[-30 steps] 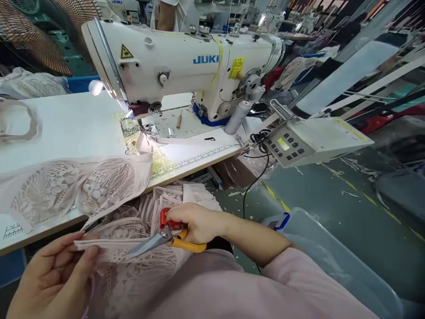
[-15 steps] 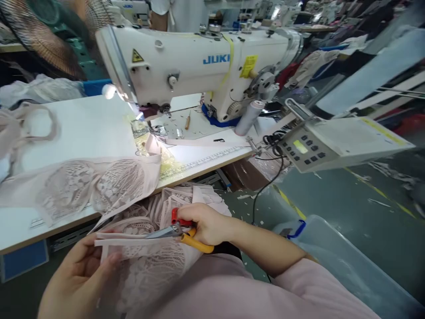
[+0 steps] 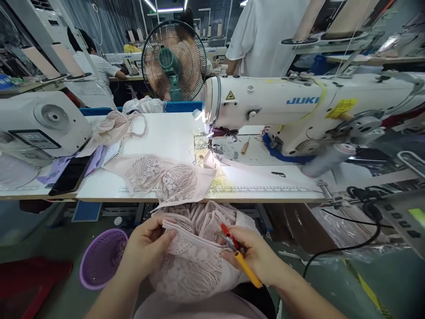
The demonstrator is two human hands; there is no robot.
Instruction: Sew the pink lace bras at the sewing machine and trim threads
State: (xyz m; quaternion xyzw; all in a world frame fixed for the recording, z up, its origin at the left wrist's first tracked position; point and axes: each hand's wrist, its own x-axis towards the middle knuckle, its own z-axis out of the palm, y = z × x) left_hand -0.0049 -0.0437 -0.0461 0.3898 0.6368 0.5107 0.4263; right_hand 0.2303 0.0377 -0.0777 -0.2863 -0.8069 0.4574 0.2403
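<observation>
Grey curtain (image 3: pixel 114 22) and lit tubes (image 3: pixel 170 9) above green floor (image 3: pixel 398 272).

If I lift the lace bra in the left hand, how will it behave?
The lace bra likely sags: its fabric drapes softly below the left hand. Probably light for its size, being largely openwork. That openwork might snag on the scissors gripped in the right hand.

Scissors (image 3: pixel 247 268) sit in the right hand (image 3: pixel 259 249), before the worktop's (image 3: pixel 172 133) front edge. A bra (image 3: pixel 181 182) lies along that edge, left of a sewing machine (image 3: pixel 268 98).
</observation>
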